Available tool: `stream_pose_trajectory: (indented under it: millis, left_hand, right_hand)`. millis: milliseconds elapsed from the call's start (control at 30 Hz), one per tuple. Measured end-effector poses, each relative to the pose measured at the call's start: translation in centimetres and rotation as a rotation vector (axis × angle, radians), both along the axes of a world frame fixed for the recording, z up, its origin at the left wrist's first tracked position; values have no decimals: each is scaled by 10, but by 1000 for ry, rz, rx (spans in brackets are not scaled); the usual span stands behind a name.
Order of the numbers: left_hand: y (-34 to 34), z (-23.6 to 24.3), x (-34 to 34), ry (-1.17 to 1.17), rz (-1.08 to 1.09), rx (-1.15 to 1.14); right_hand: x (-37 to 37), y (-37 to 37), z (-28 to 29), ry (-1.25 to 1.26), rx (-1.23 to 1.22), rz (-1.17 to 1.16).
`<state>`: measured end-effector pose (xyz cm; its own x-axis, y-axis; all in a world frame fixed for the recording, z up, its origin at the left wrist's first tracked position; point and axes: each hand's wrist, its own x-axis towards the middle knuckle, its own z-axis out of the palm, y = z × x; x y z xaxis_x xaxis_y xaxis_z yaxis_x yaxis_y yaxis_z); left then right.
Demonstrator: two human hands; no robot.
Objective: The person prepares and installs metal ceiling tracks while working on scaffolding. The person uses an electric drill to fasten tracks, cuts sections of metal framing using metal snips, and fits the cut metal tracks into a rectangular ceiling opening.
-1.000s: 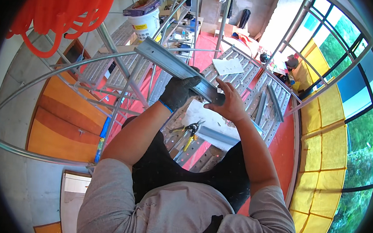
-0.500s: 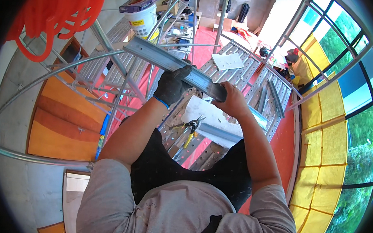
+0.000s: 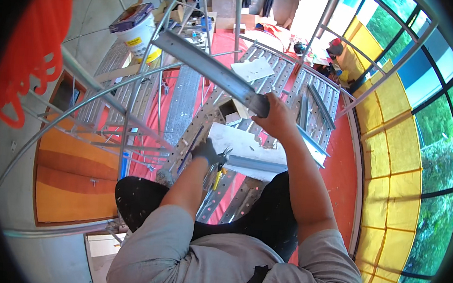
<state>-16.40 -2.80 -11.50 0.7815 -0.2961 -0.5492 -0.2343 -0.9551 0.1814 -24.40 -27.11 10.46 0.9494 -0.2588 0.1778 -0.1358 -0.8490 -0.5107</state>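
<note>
My bare right hand [image 3: 276, 117] is closed round the near end of a grey metal channel [image 3: 205, 65]. The channel slants up and away to the left, raised above the platform. My left hand [image 3: 205, 150], in a dark glove, is low beside a pair of snips [image 3: 217, 179] with yellow on the handles. The snips' open jaws point away from me. The glove's fingers are partly hidden and smeared, so their grip on the snips is unclear. A shorter metal channel [image 3: 256, 164] lies on a white sheet [image 3: 226, 137] to the right of the snips.
I sit on a perforated metal scaffold platform [image 3: 287, 88] with more channels [image 3: 320, 106] at the right. Scaffold tubes [image 3: 136, 84] rise at the left. A small open box [image 3: 231, 112] is beyond the sheet; a white bucket [image 3: 141, 40] stands farther back left. Orange-red hose [image 3: 33, 41] hangs upper left.
My left hand has let go of the channel and dropped to the snips. My right hand alone holds the channel now. The view has shifted, and my left knee has moved outward.
</note>
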Motion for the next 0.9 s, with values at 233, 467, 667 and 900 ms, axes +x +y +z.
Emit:
stream_pose_trajectory:
  millis: [233, 467, 667, 900]
  left_hand:
    - [24, -55, -48, 61, 95, 271]
    - [13, -56, -44, 157, 138, 244]
    - [16, -76, -50, 68, 177, 319]
    - [-2, -60, -52, 71, 174, 284]
  right_hand:
    - [13, -6, -12, 103, -29, 71]
    - [25, -20, -23, 115, 50, 18]
    - [28, -14, -15, 206, 167, 42]
    - [21, -19, -24, 142, 77, -2]
